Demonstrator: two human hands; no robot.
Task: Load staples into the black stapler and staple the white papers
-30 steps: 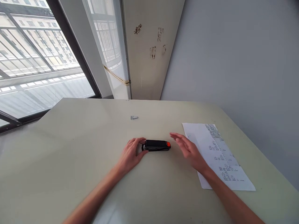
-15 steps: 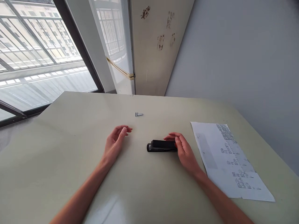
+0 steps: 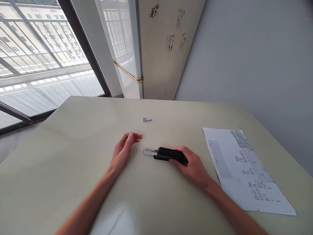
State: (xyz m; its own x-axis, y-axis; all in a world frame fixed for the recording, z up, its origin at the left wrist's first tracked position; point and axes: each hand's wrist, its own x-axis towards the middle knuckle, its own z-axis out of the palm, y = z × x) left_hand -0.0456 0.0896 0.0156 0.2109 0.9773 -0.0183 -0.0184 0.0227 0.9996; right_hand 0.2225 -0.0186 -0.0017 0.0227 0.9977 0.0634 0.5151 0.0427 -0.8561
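The black stapler (image 3: 168, 153) sits mid-frame, pinched by the right hand (image 3: 194, 168) between thumb and fingers, its metal tray (image 3: 149, 152) jutting leftward; held one-handed, it could twist if that tray were knocked. The left hand (image 3: 123, 148), loosely curled, grips nothing.

Stapler (image 3: 168, 152) — metal tray (image 3: 150, 152) now out

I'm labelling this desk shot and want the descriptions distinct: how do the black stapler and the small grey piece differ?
The stapler is mostly black, while the small piece is grey. The stapler is clearly the larger; the small piece is only a short strip beyond it. The right hand grips the stapler, whereas no hand touches the small piece. Both appear to rest on the same table.
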